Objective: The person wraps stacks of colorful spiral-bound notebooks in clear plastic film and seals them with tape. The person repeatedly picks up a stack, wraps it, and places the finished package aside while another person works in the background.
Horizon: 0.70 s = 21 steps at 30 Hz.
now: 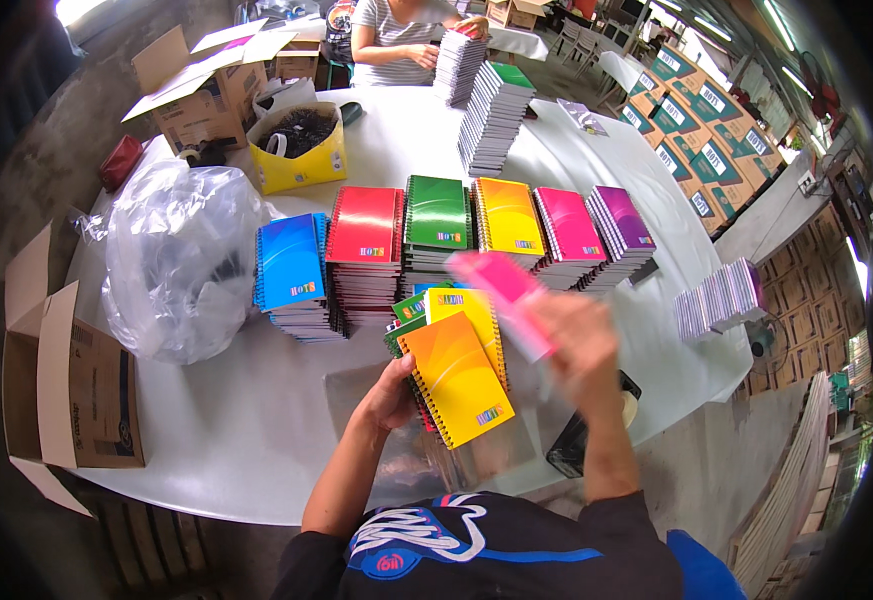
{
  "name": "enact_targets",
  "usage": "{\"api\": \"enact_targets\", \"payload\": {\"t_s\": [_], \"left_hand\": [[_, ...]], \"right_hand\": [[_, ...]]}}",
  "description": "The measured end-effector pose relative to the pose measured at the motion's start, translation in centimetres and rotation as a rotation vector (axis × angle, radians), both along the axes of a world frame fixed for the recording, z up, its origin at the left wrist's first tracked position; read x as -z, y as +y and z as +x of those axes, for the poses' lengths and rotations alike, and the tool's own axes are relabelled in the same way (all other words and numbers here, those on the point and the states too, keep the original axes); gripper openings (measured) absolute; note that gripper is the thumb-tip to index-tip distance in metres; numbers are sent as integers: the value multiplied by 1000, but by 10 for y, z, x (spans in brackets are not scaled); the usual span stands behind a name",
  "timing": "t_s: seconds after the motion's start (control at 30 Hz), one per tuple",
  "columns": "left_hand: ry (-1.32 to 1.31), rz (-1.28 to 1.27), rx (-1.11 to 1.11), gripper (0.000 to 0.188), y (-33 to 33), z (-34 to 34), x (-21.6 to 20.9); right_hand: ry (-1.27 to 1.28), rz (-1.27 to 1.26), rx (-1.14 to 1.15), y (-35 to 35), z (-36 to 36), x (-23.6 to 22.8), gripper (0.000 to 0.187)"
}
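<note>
My left hand grips a yellow spiral notebook by its bound edge, with red pages or covers peeking out beneath. Behind it, another yellow notebook and a green one lie fanned out. In my right hand, smeared by motion, a pink notebook is tilted above the pile. Beyond my hands stands a row of notebook stacks: blue, red, green, yellow, pink and purple.
Clear plastic lies below my hands, beside a black tape dispenser. A bulging plastic bag and an open carton occupy the left. Taller notebook stacks stand far off, near a person. More notebooks lie right.
</note>
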State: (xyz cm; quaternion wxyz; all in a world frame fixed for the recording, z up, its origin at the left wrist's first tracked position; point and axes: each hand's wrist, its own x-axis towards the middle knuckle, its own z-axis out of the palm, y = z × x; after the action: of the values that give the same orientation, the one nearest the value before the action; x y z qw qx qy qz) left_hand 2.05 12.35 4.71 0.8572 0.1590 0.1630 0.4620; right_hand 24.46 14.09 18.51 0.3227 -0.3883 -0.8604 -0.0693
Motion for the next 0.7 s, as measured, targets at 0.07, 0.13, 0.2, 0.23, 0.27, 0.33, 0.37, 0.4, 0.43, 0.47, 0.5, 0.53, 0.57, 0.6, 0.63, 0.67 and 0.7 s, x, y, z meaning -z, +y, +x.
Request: {"api": "enact_targets", "payload": {"t_s": [0.07, 0.13, 0.2, 0.23, 0.27, 0.33, 0.37, 0.4, 0.43, 0.47, 0.5, 0.53, 0.57, 0.6, 0.63, 0.67, 0.7], "left_hand": [[-57, 41, 21, 68, 3, 7, 6], [124, 56, -8, 63, 3, 8, 5], [149, 2, -9, 60, -1, 3, 6], [106, -45, -4, 59, -4, 0, 6], [54, -93, 38, 58, -5, 2, 5], [34, -111, 74, 58, -3, 6, 10], [18, -119, 87, 59, -2, 7, 11], [46, -109, 62, 57, -5, 6, 9], [76, -94, 23, 56, -8, 6, 4], [102, -83, -14, 54, -11, 7, 1], [136, -76, -19, 54, -16, 6, 1], [173, -71, -14, 55, -16, 5, 0], [217, -66, -10, 55, -17, 4, 0], [269, -27, -16, 60, -19, 2, 8], [233, -54, -42, 62, -24, 0, 15], [198, -77, -72, 64, -31, -2, 21], [157, -91, -83, 66, -37, -3, 27]], "right_hand": [[-223, -208, -122, -31, -20, 7, 48], [-263, -412, -297, -30, -18, -1, 62], [-159, -508, -512, 10, 22, -26, 74], [-211, -356, -163, 31, 48, -24, 83], [-261, -205, 224, 48, 79, -21, 93], [-130, -258, 473, 99, 137, -4, 77], [-134, -258, 593, 114, 168, 22, 69], [-122, -211, 578, 120, 186, 43, 62], [-106, -158, 548, 124, 192, 56, 56], [-28, -25, 509, 119, 192, 58, 52], [48, 83, 477, 99, 190, 60, 48], [128, 187, 454, 74, 188, 62, 44], [321, 230, 449, 47, 158, 59, 39], [513, 274, 435, 23, 111, 50, 33], [433, 313, 293, 1, 75, 45, 26], [280, 330, 122, -20, 40, 35, 28], [376, 169, -108, -38, 20, 49, 32]]}}
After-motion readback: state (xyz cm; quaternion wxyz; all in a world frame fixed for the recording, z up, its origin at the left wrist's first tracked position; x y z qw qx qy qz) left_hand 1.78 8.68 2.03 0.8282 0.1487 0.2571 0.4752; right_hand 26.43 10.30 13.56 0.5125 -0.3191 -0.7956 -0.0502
